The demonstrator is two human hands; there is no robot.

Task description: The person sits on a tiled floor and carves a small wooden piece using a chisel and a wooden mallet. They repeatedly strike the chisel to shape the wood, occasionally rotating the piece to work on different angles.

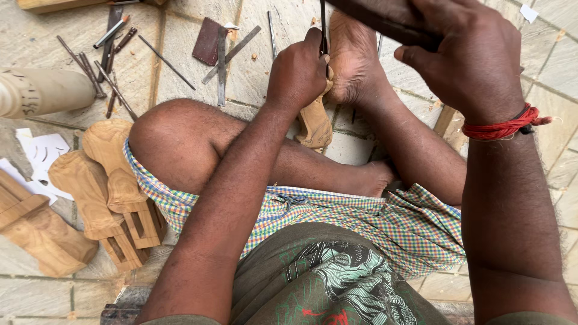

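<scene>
I sit cross-legged on a stone floor. My left hand (298, 69) is shut on a thin metal chisel (323, 27) that stands upright on a small carved wooden piece (314, 123). The wooden piece rests against my foot (354, 57). My right hand (466, 57), with a red thread at the wrist, is raised above the foot and is shut on a dark wooden mallet handle (385, 21), most of which runs out of the top of the frame.
Several metal chisels and files (108, 63) lie scattered on the floor at the upper left, beside a dark flat stone (209, 41). Carved wooden blocks (105, 186) and paper scraps (42, 150) sit at my left knee. A pale wooden post (42, 90) lies at the far left.
</scene>
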